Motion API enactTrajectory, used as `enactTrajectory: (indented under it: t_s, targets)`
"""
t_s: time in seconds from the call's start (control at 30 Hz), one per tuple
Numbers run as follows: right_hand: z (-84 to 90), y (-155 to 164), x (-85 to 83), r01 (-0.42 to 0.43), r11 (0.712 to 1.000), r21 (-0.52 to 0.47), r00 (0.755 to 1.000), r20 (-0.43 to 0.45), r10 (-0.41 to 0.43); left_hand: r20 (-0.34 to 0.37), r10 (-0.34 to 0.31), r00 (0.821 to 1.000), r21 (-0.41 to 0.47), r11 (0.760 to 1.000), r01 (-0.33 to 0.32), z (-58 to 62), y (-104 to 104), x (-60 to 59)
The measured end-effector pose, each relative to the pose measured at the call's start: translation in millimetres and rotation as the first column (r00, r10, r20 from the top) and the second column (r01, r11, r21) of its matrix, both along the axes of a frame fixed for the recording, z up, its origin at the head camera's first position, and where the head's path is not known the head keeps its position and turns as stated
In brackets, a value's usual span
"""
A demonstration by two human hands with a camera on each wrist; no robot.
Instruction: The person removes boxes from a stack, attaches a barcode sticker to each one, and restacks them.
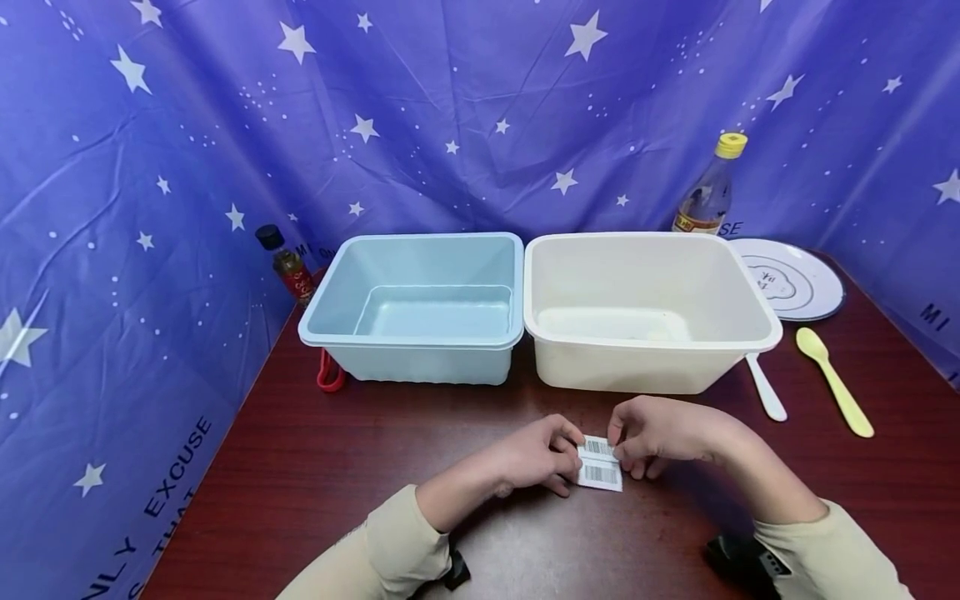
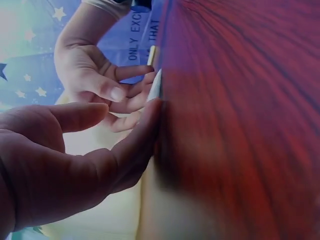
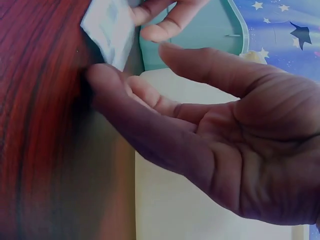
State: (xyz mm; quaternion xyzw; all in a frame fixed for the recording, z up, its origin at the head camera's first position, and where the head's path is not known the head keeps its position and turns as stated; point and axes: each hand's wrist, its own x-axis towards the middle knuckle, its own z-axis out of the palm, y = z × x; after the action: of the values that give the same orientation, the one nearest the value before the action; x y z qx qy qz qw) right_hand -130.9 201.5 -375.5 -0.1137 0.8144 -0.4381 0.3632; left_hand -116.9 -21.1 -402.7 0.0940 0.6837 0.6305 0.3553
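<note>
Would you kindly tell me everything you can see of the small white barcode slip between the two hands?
The barcode slip is a small, thin white rectangle, paper or a label by its look, printed with two black barcodes, one above the other. It lies on the dark red wooden table in front of the cream tub, with its far end raised slightly. The left hand touches its left edge and the right hand its right edge with their fingertips. Its print is too small to read.

Two tubs stand on the counter (image 1: 315, 467): one blue tub (image 1: 420, 308) and one cream tub (image 1: 645, 308). Two bottles: a dark-capped bottle (image 1: 285, 265) and a yellow-capped bottle (image 1: 708, 190). One plate (image 1: 806, 283). Two spoons: a white spoon (image 1: 767, 388) and a yellow spoon (image 1: 832, 379). One barcode label (image 1: 600, 463). Two hands: left hand (image 1: 536, 458), right hand (image 1: 660, 432).
</note>
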Motion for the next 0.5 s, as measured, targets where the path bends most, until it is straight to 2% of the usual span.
enactTrajectory:
  t_s: [0.13,0.23,0.4,0.5]
  targets:
    - [-1.1,-1,-1.9,-0.037,0.997,-0.062,0.999,-0.005,0.037,-0.059,0.045,0.997,0.014,0.999,-0.044,-3.0,0,-4.1]
    - [-0.4,-4,-2.5,-0.073,0.995,-0.071,0.996,-0.050,0.070,-0.109,0.064,0.992,0.036,0.997,-0.061,-3.1,0,-6.5]
    - [1.7,-10,-4.1,-0.060,0.997,-0.056,0.986,-0.159,0.050,-0.151,0.095,0.984,0.043,0.995,-0.090,-1.9,0,-9.3]
    - [1.4,-13,-3.5,-0.042,0.997,-0.063,0.988,-0.152,0.032,-0.155,0.102,0.983,0.020,0.995,-0.100,-3.2,-1,-9.0]
